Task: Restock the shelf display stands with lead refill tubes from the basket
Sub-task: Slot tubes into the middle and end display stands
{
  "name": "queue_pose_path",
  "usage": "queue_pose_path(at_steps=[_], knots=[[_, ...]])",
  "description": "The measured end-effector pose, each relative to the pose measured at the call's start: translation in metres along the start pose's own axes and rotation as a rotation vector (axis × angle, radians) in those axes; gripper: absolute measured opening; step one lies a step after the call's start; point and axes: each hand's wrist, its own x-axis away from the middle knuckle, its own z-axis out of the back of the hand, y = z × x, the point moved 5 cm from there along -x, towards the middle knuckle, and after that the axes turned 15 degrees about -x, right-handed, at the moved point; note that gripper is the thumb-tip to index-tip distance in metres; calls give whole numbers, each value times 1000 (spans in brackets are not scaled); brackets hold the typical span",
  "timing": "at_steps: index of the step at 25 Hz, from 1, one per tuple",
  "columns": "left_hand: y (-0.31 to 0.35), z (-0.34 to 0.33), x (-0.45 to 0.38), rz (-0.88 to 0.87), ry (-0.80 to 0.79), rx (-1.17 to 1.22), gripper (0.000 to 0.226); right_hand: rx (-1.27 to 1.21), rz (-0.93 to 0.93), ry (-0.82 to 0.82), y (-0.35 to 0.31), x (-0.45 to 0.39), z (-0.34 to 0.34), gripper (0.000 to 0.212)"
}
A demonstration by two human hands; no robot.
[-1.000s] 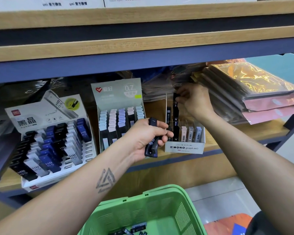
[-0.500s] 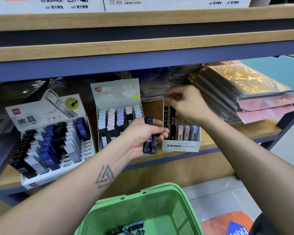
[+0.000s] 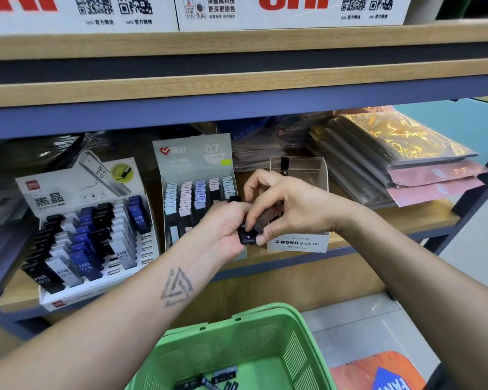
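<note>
Head view, left hand (image 3: 223, 232) clutching dark lead tubes (image 3: 247, 235), right hand (image 3: 290, 209) pinching one, just before MONO stand (image 3: 299, 243), green basket (image 3: 265, 333) below.

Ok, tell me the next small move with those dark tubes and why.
Probably draw one tube out with the right hand and stand it in the clear MONO stand: both hands meet on the dark tubes held by the left hand, and that stand's back row looks nearly bare.

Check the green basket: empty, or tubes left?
Not empty. Several dark lead refill tubes lie loose on the green basket floor; exact count unclear.
</note>
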Motion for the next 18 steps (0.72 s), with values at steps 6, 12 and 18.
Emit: queue_pose_path(at_steps=[6,12,18], knots=[[4,-6,9,-21,-82,-57,21,-437,-109,506,26,19,47,21],[5,-5,7,-56,-75,-245,12,-612,-198,609,40,27,53,19],[5,-10,2,-119,-29,-310,6,-644,-152,580,34,34,57,19]])
